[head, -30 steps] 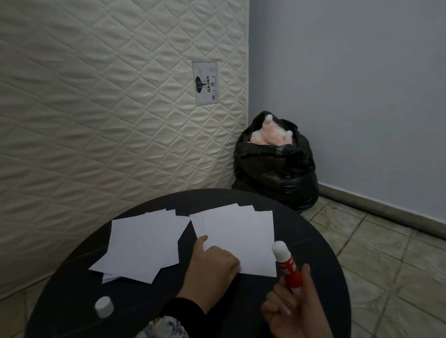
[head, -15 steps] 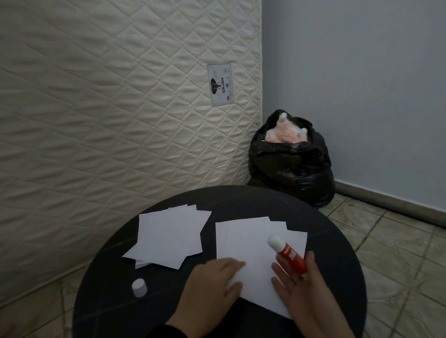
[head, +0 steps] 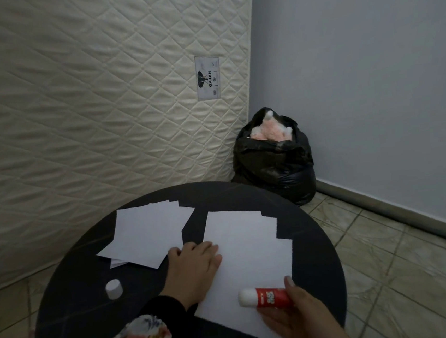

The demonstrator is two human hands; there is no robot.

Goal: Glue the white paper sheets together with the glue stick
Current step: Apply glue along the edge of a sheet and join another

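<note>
While the left hand (head: 196,269) lies flat on the paper sheet (head: 248,261), the right hand (head: 298,317) grips the glue stick (head: 264,297) over that sheet's near edge

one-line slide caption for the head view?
Left hand presses the white sheet flat on the round black table while the right hand lays the uncapped glue stick across it.
</note>
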